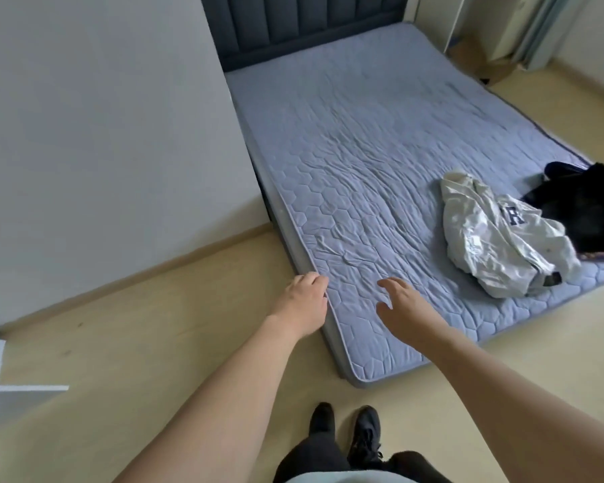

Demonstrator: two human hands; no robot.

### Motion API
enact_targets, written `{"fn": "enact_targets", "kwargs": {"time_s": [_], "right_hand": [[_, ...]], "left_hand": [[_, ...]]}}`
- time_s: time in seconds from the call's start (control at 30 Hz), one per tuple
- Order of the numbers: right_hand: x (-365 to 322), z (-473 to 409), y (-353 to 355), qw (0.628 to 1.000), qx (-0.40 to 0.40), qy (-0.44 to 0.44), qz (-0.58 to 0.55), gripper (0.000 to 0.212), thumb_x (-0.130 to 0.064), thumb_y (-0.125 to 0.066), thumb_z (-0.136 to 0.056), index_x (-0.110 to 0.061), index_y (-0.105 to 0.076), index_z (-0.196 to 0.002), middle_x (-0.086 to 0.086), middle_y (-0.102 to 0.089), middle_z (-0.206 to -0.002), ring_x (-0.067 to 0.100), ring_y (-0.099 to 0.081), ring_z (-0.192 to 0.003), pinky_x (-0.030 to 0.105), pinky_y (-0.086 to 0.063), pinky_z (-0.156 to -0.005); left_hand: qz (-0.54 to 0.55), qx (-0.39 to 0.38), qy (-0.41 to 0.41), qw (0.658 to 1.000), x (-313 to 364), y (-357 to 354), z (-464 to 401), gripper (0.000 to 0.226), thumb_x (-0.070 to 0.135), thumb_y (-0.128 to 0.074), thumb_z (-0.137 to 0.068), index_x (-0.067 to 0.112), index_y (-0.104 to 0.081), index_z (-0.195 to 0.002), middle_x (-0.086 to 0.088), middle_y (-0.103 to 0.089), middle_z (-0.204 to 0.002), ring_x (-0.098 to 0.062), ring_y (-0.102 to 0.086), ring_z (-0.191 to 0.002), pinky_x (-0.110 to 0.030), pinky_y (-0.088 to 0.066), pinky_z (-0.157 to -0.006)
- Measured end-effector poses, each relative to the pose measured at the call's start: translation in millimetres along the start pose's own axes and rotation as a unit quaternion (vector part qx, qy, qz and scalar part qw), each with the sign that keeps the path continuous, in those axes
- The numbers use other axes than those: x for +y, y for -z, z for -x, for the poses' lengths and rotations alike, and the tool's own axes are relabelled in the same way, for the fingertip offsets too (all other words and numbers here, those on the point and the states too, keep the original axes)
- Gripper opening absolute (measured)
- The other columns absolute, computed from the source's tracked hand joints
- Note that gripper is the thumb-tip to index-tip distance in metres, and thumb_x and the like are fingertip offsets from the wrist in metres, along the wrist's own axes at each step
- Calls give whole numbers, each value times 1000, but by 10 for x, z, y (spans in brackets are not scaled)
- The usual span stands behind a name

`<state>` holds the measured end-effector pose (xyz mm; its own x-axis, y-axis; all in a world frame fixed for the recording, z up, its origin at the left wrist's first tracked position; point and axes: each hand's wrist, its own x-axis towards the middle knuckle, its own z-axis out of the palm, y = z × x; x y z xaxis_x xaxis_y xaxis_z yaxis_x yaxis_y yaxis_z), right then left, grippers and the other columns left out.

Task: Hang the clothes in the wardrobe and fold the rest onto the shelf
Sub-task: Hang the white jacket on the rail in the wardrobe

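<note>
Bare left hand (pixel 302 301) loosely curled at mattress (pixel 363 169) edge, grasping nothing | right hand (pixel 403 310) released, fingers spread over the quilting | white jacket (pixel 499 235) and black garment (pixel 586 200) crumpled on the far corner, well apart from both hands | neither hung nor folded; wardrobe, shelf out of view

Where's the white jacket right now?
Head view, right side: the white jacket lies crumpled on the mattress near its foot edge, against the black garment.
</note>
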<state>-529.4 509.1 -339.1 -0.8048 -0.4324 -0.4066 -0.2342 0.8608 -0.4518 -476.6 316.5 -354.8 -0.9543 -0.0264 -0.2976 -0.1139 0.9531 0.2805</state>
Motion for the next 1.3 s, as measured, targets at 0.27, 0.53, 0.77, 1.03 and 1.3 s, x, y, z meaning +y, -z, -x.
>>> {"fn": "enact_targets", "kwargs": {"time_s": [0.27,0.53,0.77,1.03,1.3], "right_hand": [[1475,60,678,996,36,-82,-29,50,-16,-48,-94,-8,-37,-142,6,-35,-149,23,-35,-135,31,-30,-109],[3099,-56,1554,997,14,-76,-29,46,-13,-47,-91,-5,-43,-136,9,-43,-139,27,-43,-128,31,-35,-102],[3939,-119,2094,993,-8,-103,-51,50,-11,-49,-90,-8,-41,-140,8,-41,-143,25,-47,-123,30,-36,-101],[4886,-349,2687,990,40,-124,-58,44,-6,-49,-88,-5,-50,-131,8,-47,-136,24,-44,-124,28,-36,-97],[6206,-753,3451,992,10,-112,-51,51,-16,-50,-90,-12,-42,-140,4,-39,-146,23,-40,-132,34,-35,-106]], "left_hand": [[-13,-50,-47,998,1274,-241,-964,40,23,-38,-97,12,-41,-136,-7,-43,-141,-26,-39,-130,-38,-32,-109],[-18,-69,-28,997,2820,-555,-1798,43,25,-38,-98,13,-39,-139,-8,-41,-143,-26,-38,-132,-35,-30,-110],[-14,-73,-46,996,3722,-685,-2238,37,24,-38,-97,13,-46,-132,-6,-45,-138,-26,-43,-127,-37,-33,-108],[4,-84,-17,996,4516,-650,-3175,38,24,-37,-97,12,-44,-133,-6,-44,-139,-28,-42,-127,-40,-34,-106],[35,-92,10,995,5855,-841,-3989,40,24,-37,-97,14,-42,-136,-5,-42,-141,-27,-42,-127,-40,-35,-106]]}}
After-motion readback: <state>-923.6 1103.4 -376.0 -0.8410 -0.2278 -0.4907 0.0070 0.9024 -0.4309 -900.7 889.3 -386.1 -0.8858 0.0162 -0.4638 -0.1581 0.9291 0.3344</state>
